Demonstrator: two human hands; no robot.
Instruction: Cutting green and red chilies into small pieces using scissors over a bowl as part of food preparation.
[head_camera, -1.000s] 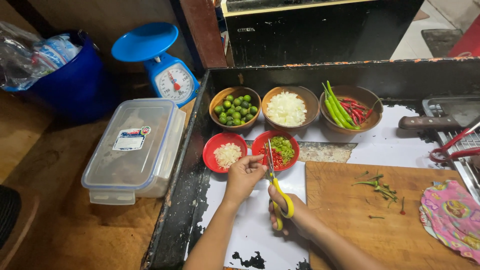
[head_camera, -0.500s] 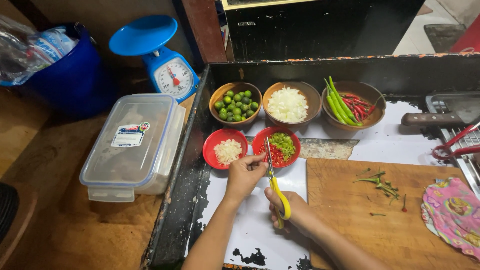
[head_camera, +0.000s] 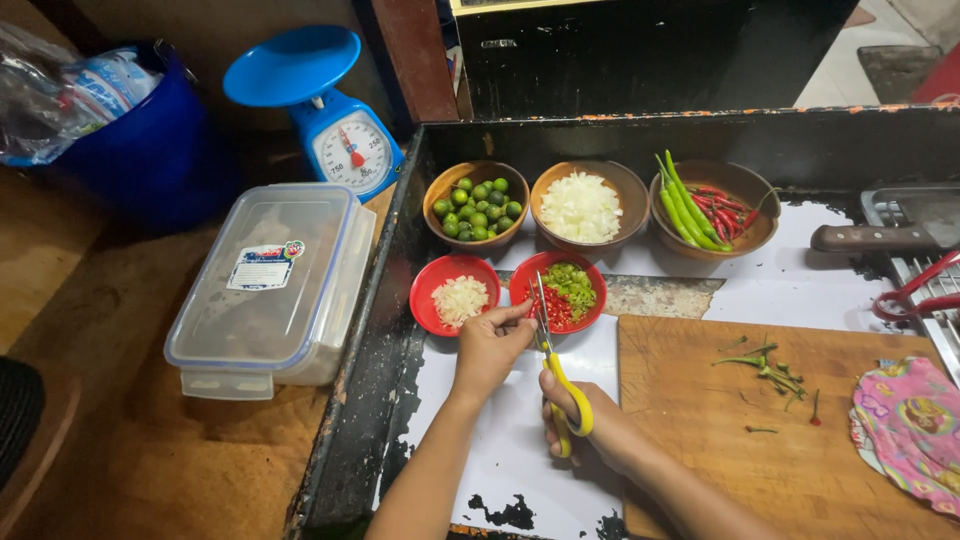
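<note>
Here we snip chillies over the red bowl (head_camera: 590, 275).
Our right hand (head_camera: 590, 425) grips yellow-handled scissors (head_camera: 553, 360); our left hand (head_camera: 490, 345) seemingly pinches a chilli piece.

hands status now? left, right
Left hand: closed, pinching something small, cannot tell what, at the red bowl.
Right hand: closed on yellow scissors.

R hand (head_camera: 585, 425) w/ yellow scissors (head_camera: 556, 372) over red chili bowl (head_camera: 558, 291) — L hand (head_camera: 492, 343) at rim, cutting board (head_camera: 790, 440)

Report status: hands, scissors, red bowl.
Right hand grips yellow scissors, blades over red bowl. Left hand at bowl rim. Nothing in the way.
</note>
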